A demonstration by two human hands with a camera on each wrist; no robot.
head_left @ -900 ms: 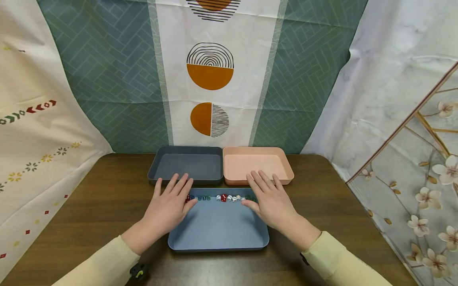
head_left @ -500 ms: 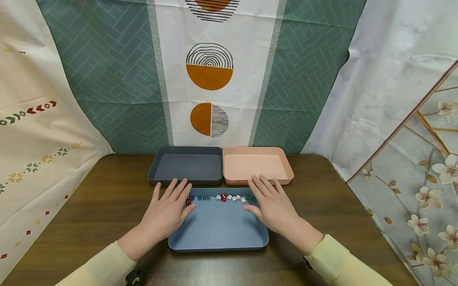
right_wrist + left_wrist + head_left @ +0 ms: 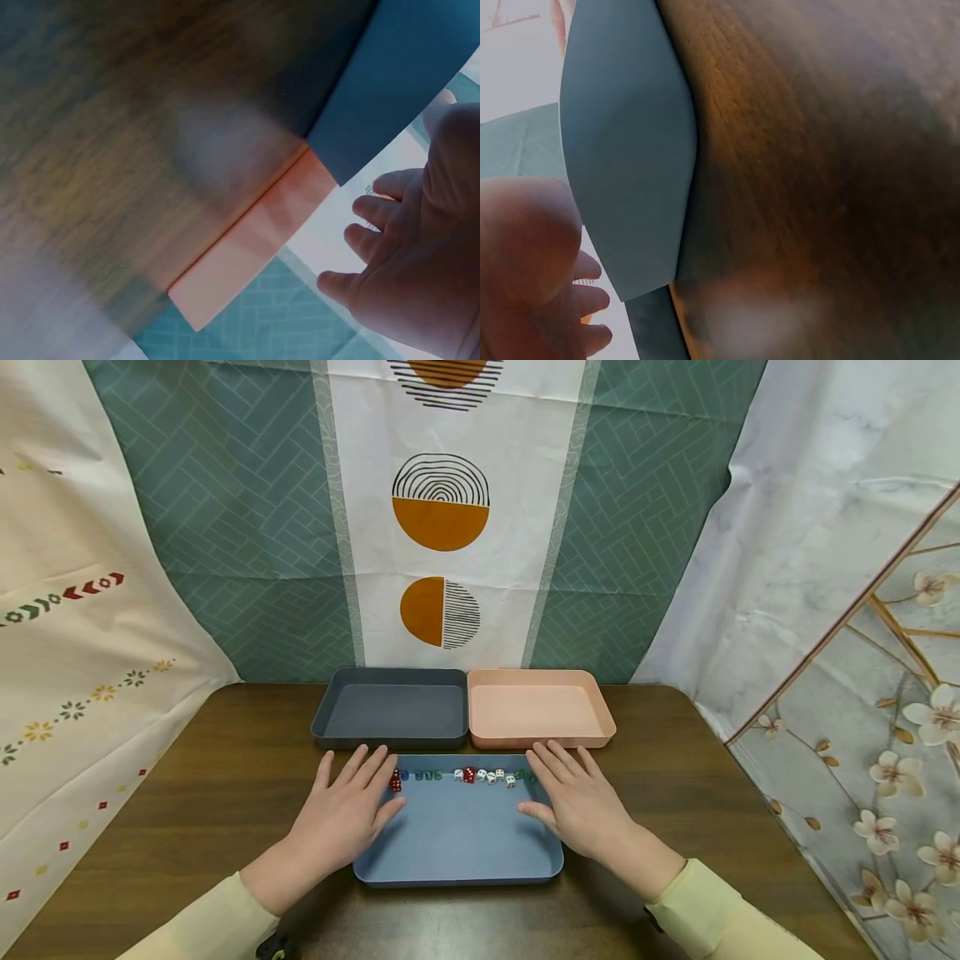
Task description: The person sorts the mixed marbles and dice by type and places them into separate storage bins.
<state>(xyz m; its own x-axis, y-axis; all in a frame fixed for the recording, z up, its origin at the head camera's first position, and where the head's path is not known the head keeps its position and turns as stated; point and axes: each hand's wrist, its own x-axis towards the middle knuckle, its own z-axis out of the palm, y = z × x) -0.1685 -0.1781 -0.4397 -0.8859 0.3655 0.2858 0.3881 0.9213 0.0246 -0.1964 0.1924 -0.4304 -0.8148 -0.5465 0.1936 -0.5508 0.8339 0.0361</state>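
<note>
In the head view, a blue tray (image 3: 459,839) lies on the table with a row of small dice along its far side. Among them are white dice (image 3: 491,777), a red die (image 3: 469,775), and small green pieces (image 3: 428,775). My left hand (image 3: 341,814) is held flat over the tray's left edge, fingers straight, beside red dice (image 3: 396,783). Over the right edge, my right hand (image 3: 581,806) spreads its fingers, partly covering green pieces there. Both wrist views show the left hand (image 3: 529,262) and right hand (image 3: 420,255) raised beside the tray, holding nothing.
Behind the blue tray, a dark grey tray (image 3: 397,706) and a pink tray (image 3: 540,710) stand side by side on the wooden table (image 3: 202,793). Patterned cloths (image 3: 637,527) hang behind and at both sides.
Both hands have drawn back a little toward the person and slightly apart. The red dice at left and a white die at right show more fully. The trays and dice stay put.
</note>
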